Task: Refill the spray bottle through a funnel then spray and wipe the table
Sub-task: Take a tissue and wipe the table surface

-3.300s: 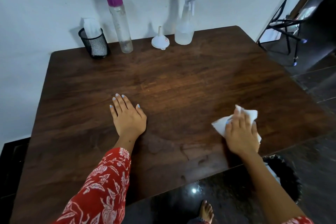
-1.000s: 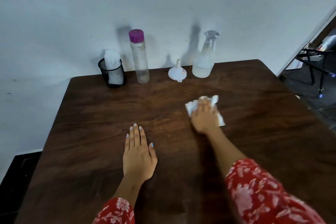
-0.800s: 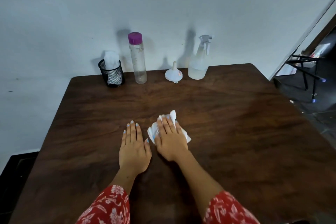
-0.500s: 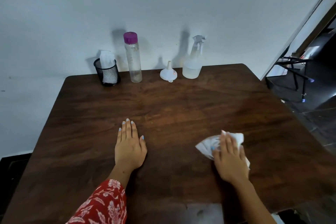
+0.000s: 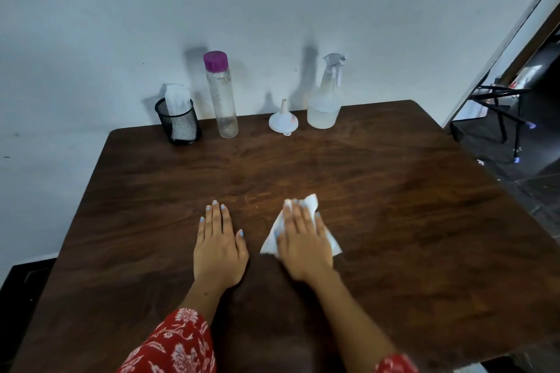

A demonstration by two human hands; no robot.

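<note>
Half a second ago the right hand (image 5: 304, 244) and its white tissue (image 5: 312, 202) were over near the lower right of the table; now both have slid back toward the middle, just beside the left hand (image 5: 218, 247). That left hand has stayed put.

The right hand lies flat on the tissue with straight fingers, pressing it down on the dark wooden table (image 5: 409, 221). White corners of the tissue stick out above the fingertips and on both sides of the hand. The left hand is flat too, fingers straight, holding nothing, resting on the bare wood just below the middle of the frame.

Up at the far edge of the table, by the wall, the spray bottle (image 5: 325, 100) stands upright with some clear liquid low inside. Just to its left the white funnel (image 5: 283, 119) sits upside down with its spout pointing up. Further left stands a tall clear bottle (image 5: 222, 100) with a purple cap, and left of that a black mesh cup (image 5: 178, 124) with white tissues inside.

A red flowery sleeve (image 5: 169, 345) shows at the bottom of the frame.
</note>
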